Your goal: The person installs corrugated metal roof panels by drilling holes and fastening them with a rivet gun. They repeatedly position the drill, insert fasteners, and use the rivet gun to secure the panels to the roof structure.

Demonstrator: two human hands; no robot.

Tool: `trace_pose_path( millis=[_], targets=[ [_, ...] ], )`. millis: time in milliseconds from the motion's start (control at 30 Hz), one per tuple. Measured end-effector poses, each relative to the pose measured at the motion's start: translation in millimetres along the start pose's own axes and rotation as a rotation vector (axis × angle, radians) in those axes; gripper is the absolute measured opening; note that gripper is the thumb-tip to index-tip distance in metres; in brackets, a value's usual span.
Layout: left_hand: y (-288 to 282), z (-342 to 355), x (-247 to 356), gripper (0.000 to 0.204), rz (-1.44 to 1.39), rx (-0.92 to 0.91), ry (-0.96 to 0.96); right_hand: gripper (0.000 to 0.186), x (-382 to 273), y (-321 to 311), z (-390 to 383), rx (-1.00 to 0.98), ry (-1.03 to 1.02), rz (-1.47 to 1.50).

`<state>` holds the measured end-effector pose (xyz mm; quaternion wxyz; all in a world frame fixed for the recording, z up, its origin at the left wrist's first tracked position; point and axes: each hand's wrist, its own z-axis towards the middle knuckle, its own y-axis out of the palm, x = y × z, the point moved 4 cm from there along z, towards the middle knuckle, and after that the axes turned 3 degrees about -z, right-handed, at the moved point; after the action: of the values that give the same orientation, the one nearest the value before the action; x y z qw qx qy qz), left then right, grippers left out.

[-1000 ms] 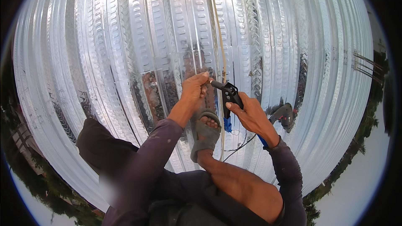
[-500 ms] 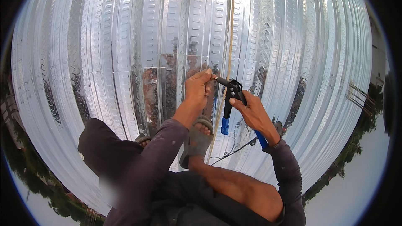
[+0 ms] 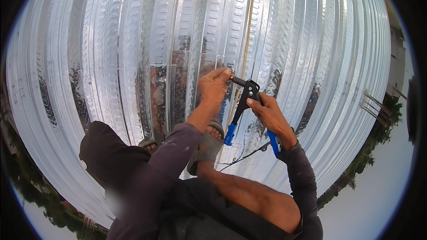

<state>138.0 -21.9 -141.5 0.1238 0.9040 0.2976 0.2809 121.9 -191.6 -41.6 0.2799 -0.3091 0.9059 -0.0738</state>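
Hand riveter point(image 3: 250, 91) clamped in right hand's point(image 3: 272, 115) fingers, 2 handles spread: squeeze not done. Nose sits right at left hand's point(image 3: 212, 88) fingertips, pinched together; can't tell on what. Ribbed metal decking point(image 3: 111, 49) lies beneath all fingers.

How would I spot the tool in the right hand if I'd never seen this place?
Start with the shiny ribbed metal sheeting filling most of the view. Near its middle, the right hand holds a black hand tool, its nose toward the left hand. Bright blue handle ends set it apart from the thin tan strip behind it.
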Motion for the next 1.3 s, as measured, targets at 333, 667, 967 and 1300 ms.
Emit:
trace_pose_path(
  millis=[333,667,967,1300],
  targets=[
    [4,28,-20,0.020,-0.453,-0.088,-0.342,0.044,-41,-2,28,0.095,-0.123,-0.439],
    [4,44,-23,0.014,-0.432,0.041,-0.368,0.042,-44,-11,72,0.006,-0.143,-0.449],
    [-1,36,-32,0.024,-0.385,-0.054,-0.268,0.040,-55,-9,70,0.002,-0.149,-0.477],
    [-4,30,-28,0.024,-0.317,-0.187,-0.114,0.039,-39,7,64,0.109,-0.248,-0.704]
  ],
)
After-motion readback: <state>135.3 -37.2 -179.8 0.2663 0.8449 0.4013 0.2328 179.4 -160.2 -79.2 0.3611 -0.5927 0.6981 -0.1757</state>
